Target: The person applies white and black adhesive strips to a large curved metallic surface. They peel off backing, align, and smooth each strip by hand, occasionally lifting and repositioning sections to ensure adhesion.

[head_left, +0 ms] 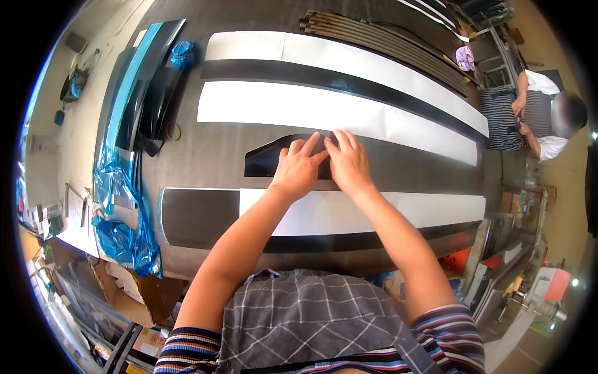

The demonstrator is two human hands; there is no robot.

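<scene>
A glossy black sheet piece (261,163) with a curved, sloping far edge lies flat on the dark worktable in front of me. Across its surface rests my left hand (298,167), fingers spread and stretched out toward the far edge. My right hand (350,161) lies close beside it, over the right part of the piece, with its fingers extended. The fingertips of both hands come near each other at the far edge. The hands cover the right part of the piece; whether anything small is between the fingertips cannot be made out.
Long white-faced strips (286,105) lie beyond my hands, and another strip (199,215) lies nearer. Dark bars (386,47) are stacked at the far right. Blue film (134,240) and dark strips line the left side. A co-worker in a striped apron (501,115) stands right.
</scene>
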